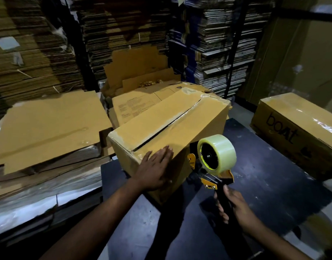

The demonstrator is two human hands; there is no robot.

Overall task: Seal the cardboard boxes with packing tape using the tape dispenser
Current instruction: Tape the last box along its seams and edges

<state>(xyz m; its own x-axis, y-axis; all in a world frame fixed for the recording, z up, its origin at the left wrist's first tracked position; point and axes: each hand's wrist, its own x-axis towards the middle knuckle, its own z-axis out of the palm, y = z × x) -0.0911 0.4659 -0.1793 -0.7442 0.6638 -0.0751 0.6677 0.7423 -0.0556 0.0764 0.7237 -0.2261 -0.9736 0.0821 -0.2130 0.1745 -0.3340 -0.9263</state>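
One box (167, 126), dispenser (215, 162) just right

Cardboard box (167, 117): matt brown, glossy clear tape along seam; tape dispenser (212, 166): black and yellow, glossy translucent tape roll (222, 152); table (273, 175): dark, matt, scuffed.

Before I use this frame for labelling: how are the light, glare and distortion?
Head view: dim overall; glare streaks on the taped box at right; wide-angle bending toward the edges; left hand on the cardboard box and tape dispenser reasonably sharp.
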